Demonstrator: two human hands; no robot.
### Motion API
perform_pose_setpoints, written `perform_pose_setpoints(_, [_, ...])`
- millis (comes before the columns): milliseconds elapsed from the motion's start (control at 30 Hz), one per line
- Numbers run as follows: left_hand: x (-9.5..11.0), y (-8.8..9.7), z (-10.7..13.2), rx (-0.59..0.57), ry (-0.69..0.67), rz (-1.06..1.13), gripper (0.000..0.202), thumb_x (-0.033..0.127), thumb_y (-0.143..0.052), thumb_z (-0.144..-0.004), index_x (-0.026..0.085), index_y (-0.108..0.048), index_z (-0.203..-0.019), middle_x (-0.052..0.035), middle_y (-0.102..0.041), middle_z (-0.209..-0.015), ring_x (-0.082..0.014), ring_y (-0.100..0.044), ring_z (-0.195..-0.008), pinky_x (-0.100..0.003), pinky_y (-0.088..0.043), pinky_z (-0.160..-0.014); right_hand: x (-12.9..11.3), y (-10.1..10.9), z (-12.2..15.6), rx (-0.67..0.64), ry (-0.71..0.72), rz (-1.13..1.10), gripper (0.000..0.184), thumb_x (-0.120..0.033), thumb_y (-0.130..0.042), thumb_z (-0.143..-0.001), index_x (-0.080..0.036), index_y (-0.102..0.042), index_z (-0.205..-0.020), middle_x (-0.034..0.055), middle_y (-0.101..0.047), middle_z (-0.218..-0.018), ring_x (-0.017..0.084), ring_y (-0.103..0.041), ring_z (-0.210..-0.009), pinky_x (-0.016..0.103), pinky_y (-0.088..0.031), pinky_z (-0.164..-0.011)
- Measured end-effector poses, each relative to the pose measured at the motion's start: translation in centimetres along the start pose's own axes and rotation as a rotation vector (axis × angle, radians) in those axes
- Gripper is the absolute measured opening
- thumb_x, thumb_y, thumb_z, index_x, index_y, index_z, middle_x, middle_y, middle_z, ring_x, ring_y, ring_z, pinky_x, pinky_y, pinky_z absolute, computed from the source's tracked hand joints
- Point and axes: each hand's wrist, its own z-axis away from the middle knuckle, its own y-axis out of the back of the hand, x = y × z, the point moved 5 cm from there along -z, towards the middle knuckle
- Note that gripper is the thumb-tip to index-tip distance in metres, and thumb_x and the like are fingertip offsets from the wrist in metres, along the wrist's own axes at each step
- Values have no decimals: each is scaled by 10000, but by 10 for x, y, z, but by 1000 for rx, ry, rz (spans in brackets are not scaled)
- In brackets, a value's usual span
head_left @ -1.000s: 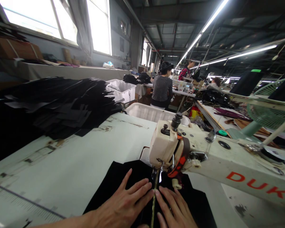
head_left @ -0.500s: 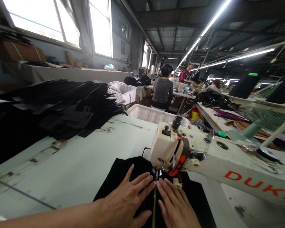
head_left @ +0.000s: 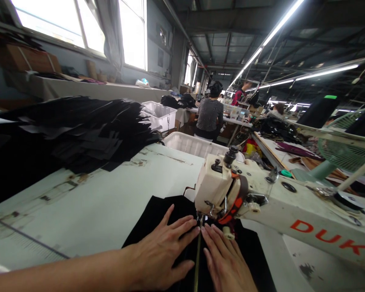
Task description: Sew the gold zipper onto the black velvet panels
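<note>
A black fabric piece [head_left: 146, 219] lies flat on the sewing table, partly beneath the head of the sewing machine [head_left: 214, 184]. Down its middle runs a narrow gold-coloured strip [head_left: 197, 263] that looks like a zipper, reaching up to the presser foot [head_left: 200, 218]. My left hand [head_left: 167, 247] rests on the cloth left of the strip, fingers spread and thumb out. To the right of it, my right hand [head_left: 225, 255] lies flat with its fingers stretched toward the foot. Both sets of fingertips are close to the needle area, which is partly hidden by the machine head.
A large stack of black cut pieces [head_left: 94, 134] covers the table's far left. White plastic bins [head_left: 185, 142] stand beyond the table edge. A green fan [head_left: 346, 142] and thread cones [head_left: 318, 111] are at right. Co-workers sit or stand farther back.
My view has shifted slightly, moving the scene a little in the frame. The fabric appears a touch farther forward under the foot; both hands keep the same flat pose on it.
</note>
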Motion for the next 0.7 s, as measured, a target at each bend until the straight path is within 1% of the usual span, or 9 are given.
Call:
perform_pose_setpoints(133, [0,0,-1,-18,6,7,664,281,-558,-902,199,-314,-1514,-134,-340,-1531,-306,-279,-1433,-660,-65,-1132,1,0,-1,-34,26,7,370,-227,-418,-965,-166,-576,-1295,8,-624,-1287,156,-639,-1120,268,-581,-855])
perform_pose_setpoints(300, [-1,0,-1,12,-15,12,663,284,-573,-897,216,-328,-1510,-137,-363,-1520,-316,-305,-1420,-655,-70,-1137,-4,12,-13,8,32,37,370,-194,-336,-981,-140,-625,-1206,30,-676,-1194,161,-682,-1027,291,-603,-791])
perform_pose_setpoints(433, [-1,0,-2,12,-3,-16,651,281,-577,-888,217,-356,-1497,-141,-375,-1512,-311,-314,-1418,-650,-96,-1139,0,16,-13,8,-4,-19,372,-227,-322,-1002,-167,-635,-1195,21,-683,-1180,173,-686,-1018,311,-610,-796])
perform_pose_setpoints(500, [-1,1,-4,15,5,-35,644,289,-574,-891,212,-363,-1494,-145,-376,-1511,-307,-318,-1417,-645,-103,-1139,10,13,-10,-5,-90,-98,374,-253,-317,-1016,-181,-630,-1208,30,-690,-1165,170,-681,-1028,294,-600,-821])
perform_pose_setpoints(600, [-3,0,-3,41,-13,-55,651,298,-587,-892,222,-361,-1497,-146,-371,-1513,-314,-335,-1406,-641,-118,-1134,31,8,-7,14,-298,-215,380,-271,-318,-1021,-188,-602,-1260,69,-686,-1150,178,-668,-1055,270,-574,-865])
perform_pose_setpoints(633, [-5,-1,-2,54,-22,-63,649,301,-587,-899,238,-354,-1501,-137,-370,-1514,-318,-342,-1401,-639,-128,-1132,36,7,-8,29,-352,-246,387,-274,-312,-1021,-190,-593,-1273,81,-683,-1145,184,-663,-1062,272,-566,-877])
perform_pose_setpoints(700, [-11,-6,0,91,-37,-88,628,317,-561,-932,293,-322,-1512,-96,-376,-1514,-319,-352,-1393,-639,-153,-1124,43,8,-14,47,-418,-301,400,-280,-285,-1026,-200,-594,-1266,85,-686,-1107,185,-667,-1038,275,-560,-878])
